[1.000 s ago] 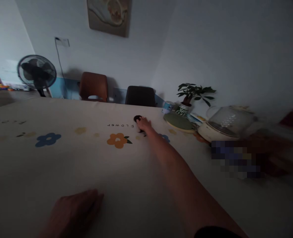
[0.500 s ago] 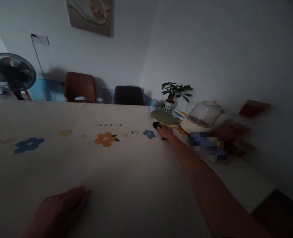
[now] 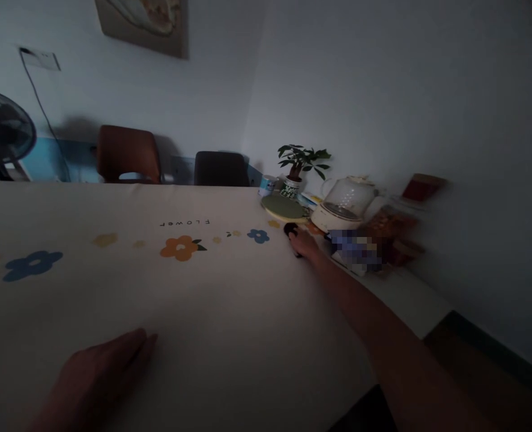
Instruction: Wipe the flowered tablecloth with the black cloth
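Observation:
At the far right part of the tablecloth, my right hand (image 3: 304,243) is closed around a small dark, rounded object (image 3: 290,228). Its kind is hard to make out in the dim light, and my fingers hide much of it. Just behind that hand lies a round green mat-like thing (image 3: 284,207) with a pale edge. My left hand (image 3: 97,372) rests on the cloth at the lower left, fingers stretched out side by side, holding nothing that I can see.
Along the right wall stand a glass kettle on a white base (image 3: 344,204), a potted plant (image 3: 295,171), a blue-and-white can (image 3: 267,185) and red-lidded jars (image 3: 423,187). Two chairs (image 3: 128,153) and a fan (image 3: 2,129) are beyond the flower-printed tablecloth (image 3: 203,318).
My view has turned a little to the right. My right hand, with the dark object, has drawn back from the green round thing towards me. The left hand stays on the cloth.

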`<state>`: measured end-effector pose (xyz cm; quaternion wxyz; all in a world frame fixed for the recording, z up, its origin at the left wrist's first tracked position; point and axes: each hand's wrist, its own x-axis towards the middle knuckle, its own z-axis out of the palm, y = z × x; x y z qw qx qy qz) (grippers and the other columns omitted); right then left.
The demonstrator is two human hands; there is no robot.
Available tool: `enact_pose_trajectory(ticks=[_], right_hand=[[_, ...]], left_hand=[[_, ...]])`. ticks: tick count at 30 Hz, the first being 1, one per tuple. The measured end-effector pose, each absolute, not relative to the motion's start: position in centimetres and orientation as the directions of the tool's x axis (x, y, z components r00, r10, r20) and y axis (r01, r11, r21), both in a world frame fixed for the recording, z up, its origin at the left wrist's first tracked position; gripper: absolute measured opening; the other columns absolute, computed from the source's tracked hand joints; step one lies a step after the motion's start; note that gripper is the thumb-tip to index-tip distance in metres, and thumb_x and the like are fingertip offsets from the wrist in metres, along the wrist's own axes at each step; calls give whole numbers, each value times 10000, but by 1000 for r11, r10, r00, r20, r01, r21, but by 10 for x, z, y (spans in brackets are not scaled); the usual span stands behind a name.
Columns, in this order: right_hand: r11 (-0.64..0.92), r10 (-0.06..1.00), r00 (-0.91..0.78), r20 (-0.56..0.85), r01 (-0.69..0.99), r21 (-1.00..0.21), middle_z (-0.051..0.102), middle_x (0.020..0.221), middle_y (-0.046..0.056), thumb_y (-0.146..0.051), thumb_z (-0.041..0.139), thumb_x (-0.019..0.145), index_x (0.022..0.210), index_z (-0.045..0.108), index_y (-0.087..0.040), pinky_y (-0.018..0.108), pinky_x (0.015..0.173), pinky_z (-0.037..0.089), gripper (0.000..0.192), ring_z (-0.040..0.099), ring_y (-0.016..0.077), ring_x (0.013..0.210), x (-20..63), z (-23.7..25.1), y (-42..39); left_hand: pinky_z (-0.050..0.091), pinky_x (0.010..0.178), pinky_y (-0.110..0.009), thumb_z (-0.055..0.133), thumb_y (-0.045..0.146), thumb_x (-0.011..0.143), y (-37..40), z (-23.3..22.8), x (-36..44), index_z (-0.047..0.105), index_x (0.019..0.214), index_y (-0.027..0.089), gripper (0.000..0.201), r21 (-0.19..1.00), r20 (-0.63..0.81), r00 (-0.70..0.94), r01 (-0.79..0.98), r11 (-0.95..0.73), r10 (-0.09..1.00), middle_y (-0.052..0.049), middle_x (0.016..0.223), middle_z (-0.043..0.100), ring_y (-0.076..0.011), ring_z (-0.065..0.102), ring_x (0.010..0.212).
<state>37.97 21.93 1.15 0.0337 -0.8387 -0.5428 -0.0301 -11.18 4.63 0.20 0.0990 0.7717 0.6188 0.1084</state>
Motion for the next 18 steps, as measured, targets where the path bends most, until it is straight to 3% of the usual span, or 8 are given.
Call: enact_pose_trajectory(ticks=[3, 8, 12, 18], right_hand=[[-309, 946, 312, 82, 950, -53, 505, 1447, 116, -403, 562, 976, 1354, 544, -206, 520, 1055, 439, 427, 522, 273, 1272, 364, 10, 198], [-199, 978, 204, 48, 976, -89, 386, 1579, 119, -391, 321, 1023, 1478, 452, -171, 419, 1165, 275, 521, 311, 295, 1457, 311, 3, 178], [-79, 994, 87, 67, 990, -114, 396, 1565, 137, -432, 299, 1010, 1473, 439, -146, 482, 1143, 281, 562, 327, 327, 1435, 241, 2, 186], [194, 978, -179, 105, 968, -161, 461, 1507, 147, -503, 319, 1001, 1381, 502, -135, 515, 1113, 327, 560, 367, 351, 1392, 96, 8, 208]], left_hand=[[349, 589, -274, 282, 523, 961, 48, 4, -111, 606, 697, 242, 504, 267, -34, 205, 945, -188, 978, -20, 703, 687, -210, 647, 666], [371, 651, -296, 201, 541, 956, 53, 15, -109, 599, 791, 244, 523, 231, -194, 227, 956, -180, 954, -28, 842, 722, -240, 676, 801], [393, 694, -322, 161, 528, 948, 55, 24, -105, 584, 837, 243, 521, 180, -314, 218, 969, -167, 924, -37, 920, 727, -256, 680, 889], [438, 751, -338, 199, 466, 949, 58, 21, -108, 628, 964, 250, 481, 214, -269, 225, 962, -170, 936, -55, 1072, 730, -287, 678, 1007]])
